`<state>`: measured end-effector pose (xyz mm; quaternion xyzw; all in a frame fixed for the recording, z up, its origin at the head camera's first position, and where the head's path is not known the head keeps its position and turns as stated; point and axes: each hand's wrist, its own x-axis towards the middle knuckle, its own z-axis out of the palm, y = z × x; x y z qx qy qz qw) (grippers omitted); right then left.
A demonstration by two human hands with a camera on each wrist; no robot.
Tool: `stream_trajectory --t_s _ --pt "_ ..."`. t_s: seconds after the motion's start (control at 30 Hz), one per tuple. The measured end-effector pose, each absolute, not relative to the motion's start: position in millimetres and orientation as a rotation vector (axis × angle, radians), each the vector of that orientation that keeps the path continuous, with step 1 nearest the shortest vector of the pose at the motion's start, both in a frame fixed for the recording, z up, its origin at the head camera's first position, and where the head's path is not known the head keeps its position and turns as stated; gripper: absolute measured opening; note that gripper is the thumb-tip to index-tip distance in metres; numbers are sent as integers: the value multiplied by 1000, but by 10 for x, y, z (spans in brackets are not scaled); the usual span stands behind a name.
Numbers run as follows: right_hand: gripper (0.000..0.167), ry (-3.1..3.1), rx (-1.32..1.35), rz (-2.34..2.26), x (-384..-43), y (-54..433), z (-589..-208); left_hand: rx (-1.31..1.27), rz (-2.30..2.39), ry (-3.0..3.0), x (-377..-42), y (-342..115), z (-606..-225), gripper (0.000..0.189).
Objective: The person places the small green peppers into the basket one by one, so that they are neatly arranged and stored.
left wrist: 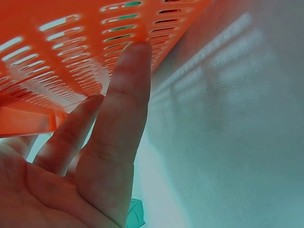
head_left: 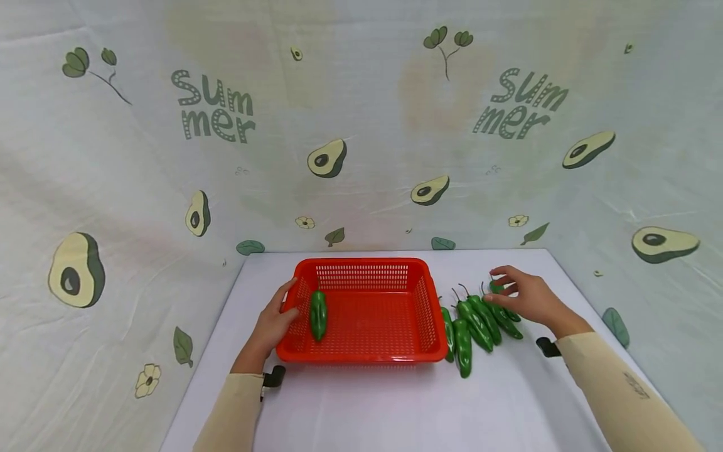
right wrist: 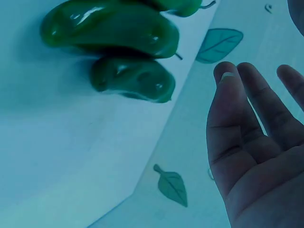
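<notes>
My left hand (head_left: 275, 323) is at the left side of a red plastic basket (head_left: 361, 359), fingers spread. In the left wrist view its fairly straight fingers (left wrist: 124, 90) rest against the basket's slotted outer wall. One green chili pepper (head_left: 319, 315) lies inside the basket, near the left wall. My right hand (head_left: 528, 295) hovers over the far end of a group of green chili peppers (head_left: 463, 348) to the right of the basket, partly covering them. The right wrist view shows its thumb and fingertips close together with nothing between them, apart from a small pepper (right wrist: 133, 80).
The white table (head_left: 361, 414) carries the basket and the peppers. Behind and on both sides hangs a pale cloth (head_left: 373, 232) printed with avocados and leaves. The nearest peppers lie right beside the basket's right rim.
</notes>
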<state>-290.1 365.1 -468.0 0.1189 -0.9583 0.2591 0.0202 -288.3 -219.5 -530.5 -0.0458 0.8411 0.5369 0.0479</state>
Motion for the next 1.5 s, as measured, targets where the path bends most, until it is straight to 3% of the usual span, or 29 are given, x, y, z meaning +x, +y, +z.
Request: stream_trajectory --t_s 1.07,1.5 --pt "67 -3038 134 844 -3162 4237 -5252 -119 1638 2566 -2868 -2190 -5292 75" --pt "81 -3085 133 891 -3302 4289 -5394 -127 1648 2569 -2867 -2190 -5308 73"
